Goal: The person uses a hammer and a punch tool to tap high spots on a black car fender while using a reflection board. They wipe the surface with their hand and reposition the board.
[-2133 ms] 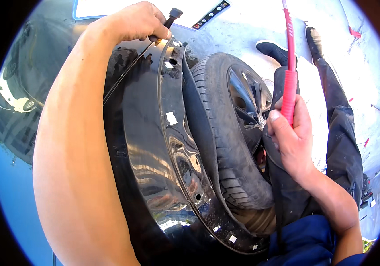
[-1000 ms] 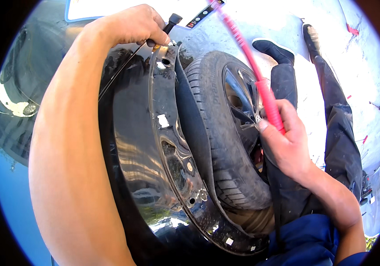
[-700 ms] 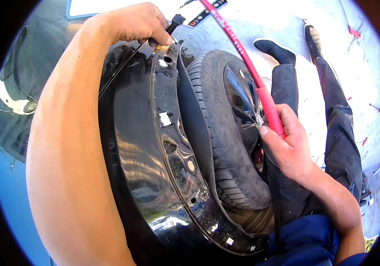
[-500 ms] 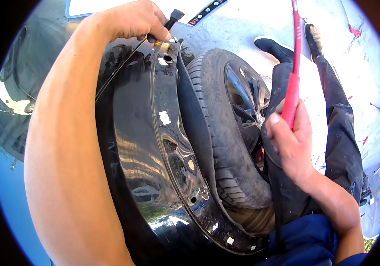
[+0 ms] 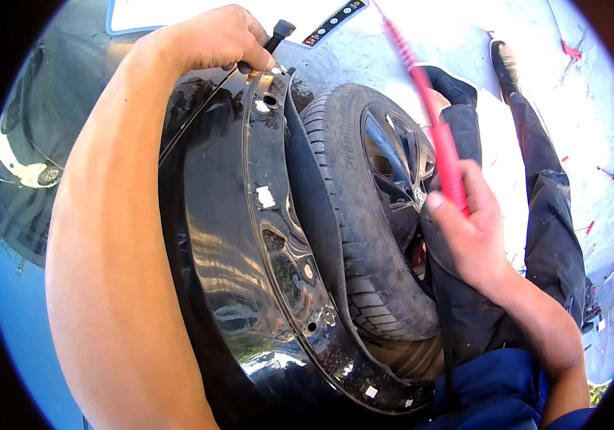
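By the left hand point(image 5: 224, 37), a black-headed tool point(image 5: 283, 29) is held at the upper end of a black car panel point(image 5: 217, 197); its shaft is pinched between thumb and fingers, though some fingertips are hidden. An amber piece point(image 5: 253, 74) is seen just below them, near the panel's top right corner. By the right hand point(image 5: 473, 240), a red rod point(image 5: 427, 99) is gripped at its thicker handle point(image 5: 450, 170), the fingers curled round it and the thumb pressed against it; its upper end is blurred. Beside the panel's right edge, which is dotted with white patches point(image 5: 265, 197), a wheel point(image 5: 371, 222) is seen, with 2 dark-trousered legs point(image 5: 552, 233) beyond.
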`<state>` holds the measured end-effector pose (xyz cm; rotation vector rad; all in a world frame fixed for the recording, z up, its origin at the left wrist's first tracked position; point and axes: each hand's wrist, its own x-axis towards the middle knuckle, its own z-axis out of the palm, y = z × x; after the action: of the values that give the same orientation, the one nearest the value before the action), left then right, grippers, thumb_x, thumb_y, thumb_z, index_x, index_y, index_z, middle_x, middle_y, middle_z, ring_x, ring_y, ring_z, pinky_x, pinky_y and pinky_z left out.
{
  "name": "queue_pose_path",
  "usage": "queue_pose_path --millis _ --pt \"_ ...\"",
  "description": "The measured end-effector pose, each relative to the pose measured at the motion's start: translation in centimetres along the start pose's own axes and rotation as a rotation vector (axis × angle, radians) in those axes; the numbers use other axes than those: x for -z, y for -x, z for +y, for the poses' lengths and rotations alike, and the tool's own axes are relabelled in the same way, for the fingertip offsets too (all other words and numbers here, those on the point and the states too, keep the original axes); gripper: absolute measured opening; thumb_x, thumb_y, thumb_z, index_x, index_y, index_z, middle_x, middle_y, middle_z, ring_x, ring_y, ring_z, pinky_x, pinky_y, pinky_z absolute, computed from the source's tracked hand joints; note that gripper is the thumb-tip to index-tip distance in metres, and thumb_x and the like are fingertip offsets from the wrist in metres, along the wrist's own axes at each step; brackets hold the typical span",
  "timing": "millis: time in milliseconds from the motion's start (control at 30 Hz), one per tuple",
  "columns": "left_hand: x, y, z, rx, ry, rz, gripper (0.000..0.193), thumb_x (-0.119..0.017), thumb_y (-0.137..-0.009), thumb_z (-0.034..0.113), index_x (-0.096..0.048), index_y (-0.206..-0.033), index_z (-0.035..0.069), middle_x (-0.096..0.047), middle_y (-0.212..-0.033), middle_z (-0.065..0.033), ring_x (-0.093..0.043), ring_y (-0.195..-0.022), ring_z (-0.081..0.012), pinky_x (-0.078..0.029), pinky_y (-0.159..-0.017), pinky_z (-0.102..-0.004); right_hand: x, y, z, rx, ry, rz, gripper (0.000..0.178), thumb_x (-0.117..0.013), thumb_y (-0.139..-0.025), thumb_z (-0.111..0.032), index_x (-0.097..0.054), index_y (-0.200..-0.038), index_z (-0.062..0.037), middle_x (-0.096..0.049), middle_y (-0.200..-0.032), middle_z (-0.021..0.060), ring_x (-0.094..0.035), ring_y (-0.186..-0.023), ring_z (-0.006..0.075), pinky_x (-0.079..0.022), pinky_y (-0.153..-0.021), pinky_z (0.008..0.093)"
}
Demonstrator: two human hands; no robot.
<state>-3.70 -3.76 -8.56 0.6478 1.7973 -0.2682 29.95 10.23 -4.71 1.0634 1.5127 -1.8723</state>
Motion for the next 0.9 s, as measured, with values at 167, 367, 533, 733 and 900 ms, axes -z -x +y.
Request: queue_pose_path --millis 167,367,533,733,900 --pt "-0.3 -0.6 -0.3 -0.039 0.022 -0.027 0.027 -0.077 -0.082 0.027 -0.078 -0.088 0.001 -0.067 -0.075 -0.0080 -0.059 -0.072 -0.0185 -0.045 -0.072 -0.0362 -0.3 0.4 -0.5 -0.131 -0.232 0.095 0.018 -0.062 -0.098 -0.011 -0.051 -0.111 -0.0042 -0.048 -0.087 0.0010 -0.046 -0.077 0.0081 -0.042 -0.065 0.0253" --pt "-0.7 -0.2 -0.6 -0.024 0.037 0.016 0.028 -0.077 -0.081 0.028 -0.079 -0.089 0.001 -0.067 -0.074 -0.0074 -0.058 -0.070 -0.0188 -0.045 -0.071 -0.0360 0.3 -0.4 -1.1 -0.081 -0.130 0.018 0.019 -0.062 -0.097 -0.010 -0.051 -0.109 -0.0027 -0.048 -0.086 0.0012 -0.046 -0.077 0.0113 -0.043 -0.070 0.0283" --pt "-0.3 -0.7 -0.9 -0.037 0.062 -0.083 0.028 -0.077 -0.083 0.028 -0.078 -0.088 0.001 -0.066 -0.073 -0.0066 -0.055 -0.069 -0.0178 -0.044 -0.069 -0.0355 -0.2 0.2 -0.2 0.025 0.111 0.003 0.017 -0.062 -0.096 -0.008 -0.051 -0.108 -0.0032 -0.049 -0.086 0.0011 -0.048 -0.075 0.0122 -0.043 -0.069 0.0287" --pt "-0.3 -0.6 -0.8 -0.048 0.102 -0.001 0.027 -0.075 -0.084 0.028 -0.077 -0.083 0.001 -0.064 -0.071 -0.0064 -0.055 -0.069 -0.0171 -0.043 -0.068 -0.0349 0.3 -0.4 -1.7 -0.111 -0.270 0.119 0.015 -0.060 -0.099 -0.011 -0.052 -0.109 -0.0042 -0.049 -0.082 -0.0014 -0.046 -0.074 0.0064 -0.041 -0.066 0.0242" --pt "-0.2 -0.9 -0.9 -0.051 0.078 -0.047 0.029 -0.075 -0.084 0.029 -0.077 -0.086 0.000 -0.066 -0.074 -0.0076 -0.056 -0.070 -0.0164 -0.044 -0.068 -0.0341 0.6 -0.2 -1.2 0.058 0.208 -0.105 0.021 -0.065 -0.098 -0.013 -0.052 -0.110 -0.0018 -0.052 -0.084 0.0021 -0.050 -0.076 0.0069 -0.046 -0.069 0.0248"
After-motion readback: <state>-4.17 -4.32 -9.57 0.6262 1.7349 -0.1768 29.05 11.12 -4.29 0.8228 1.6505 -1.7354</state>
